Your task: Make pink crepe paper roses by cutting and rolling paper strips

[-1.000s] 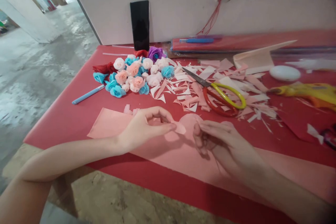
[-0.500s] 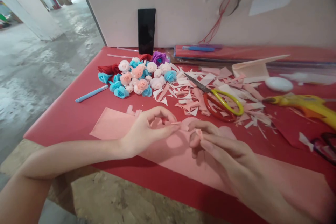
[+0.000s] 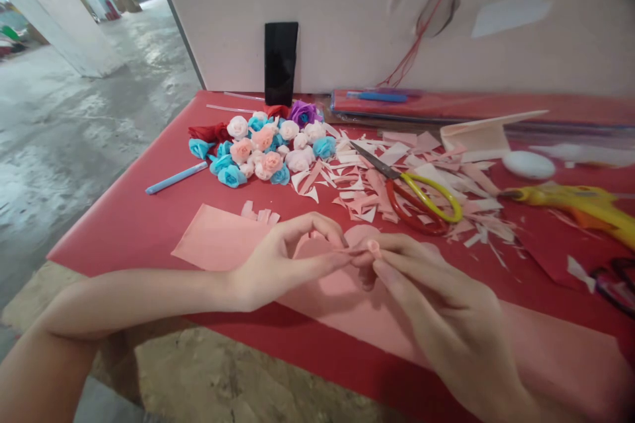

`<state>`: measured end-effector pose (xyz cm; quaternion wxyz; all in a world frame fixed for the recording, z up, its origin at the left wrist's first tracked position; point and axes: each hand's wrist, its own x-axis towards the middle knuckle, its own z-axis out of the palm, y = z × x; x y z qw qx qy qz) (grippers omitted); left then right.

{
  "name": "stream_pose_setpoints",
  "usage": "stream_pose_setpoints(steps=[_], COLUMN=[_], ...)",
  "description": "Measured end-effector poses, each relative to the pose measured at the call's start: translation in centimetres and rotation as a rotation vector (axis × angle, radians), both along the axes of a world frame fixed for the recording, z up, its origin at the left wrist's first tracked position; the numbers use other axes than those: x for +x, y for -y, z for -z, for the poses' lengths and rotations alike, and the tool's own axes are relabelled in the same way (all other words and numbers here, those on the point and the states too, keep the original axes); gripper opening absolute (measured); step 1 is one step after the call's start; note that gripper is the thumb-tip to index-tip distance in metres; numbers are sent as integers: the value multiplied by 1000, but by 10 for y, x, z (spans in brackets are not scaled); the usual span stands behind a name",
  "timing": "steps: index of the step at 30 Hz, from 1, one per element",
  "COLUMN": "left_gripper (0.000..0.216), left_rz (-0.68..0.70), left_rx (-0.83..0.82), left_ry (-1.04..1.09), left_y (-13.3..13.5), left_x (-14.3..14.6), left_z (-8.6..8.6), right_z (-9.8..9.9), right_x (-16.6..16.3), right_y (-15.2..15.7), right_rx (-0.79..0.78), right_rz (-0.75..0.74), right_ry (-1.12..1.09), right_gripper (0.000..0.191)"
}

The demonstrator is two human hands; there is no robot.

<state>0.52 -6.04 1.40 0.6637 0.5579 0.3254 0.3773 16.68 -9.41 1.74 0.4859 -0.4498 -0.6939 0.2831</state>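
Between thumb and fingers, my left hand (image 3: 285,258) pinches a thin pink paper petal (image 3: 354,252). My right hand (image 3: 441,297) is closed on a small rolled pink paper bud (image 3: 373,248), and the petal's edge meets it. The fingertips of both hands almost touch. Beneath them lies a long pink paper strip (image 3: 213,238) on the red tabletop (image 3: 238,310). Several cut pink petals (image 3: 364,234) rest behind and under the hands, partly hidden by the fingers.
Behind the hands are finished paper roses (image 3: 272,163), a pile of paper scraps (image 3: 367,195) and scissors (image 3: 421,195) with red and yellow handles. A yellow glue gun (image 3: 570,198) lies at the right. A phone (image 3: 280,63) leans on the back panel; a blue pen (image 3: 176,178) lies left.
My hands have come together. The petal in my left hand has moved right, up against the bud in my right hand. The view has shifted slightly.
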Motion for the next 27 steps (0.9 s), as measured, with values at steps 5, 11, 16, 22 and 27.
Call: stream_pose_setpoints(steps=[5, 11, 16, 22, 27], left_gripper=[12, 6, 15, 16, 10], left_rz=[4, -25, -47, 23, 78], left_rx=[92, 271, 466, 379, 242], left_ry=[-109, -127, -177, -182, -84], left_y=[1, -3, -8, -4, -1], left_x=[0, -3, -7, -6, -6], left_z=[-3, -1, -2, -6, -4], right_z=[0, 2, 1, 3, 3], right_x=[0, 0, 3, 6, 5], right_y=[0, 2, 2, 1, 2], right_rx=[80, 21, -421, -951, -1073], right_rz=[-21, -51, -157, -520, -565], right_ry=[46, 39, -199, -709, -727], right_gripper=[18, 18, 19, 23, 25])
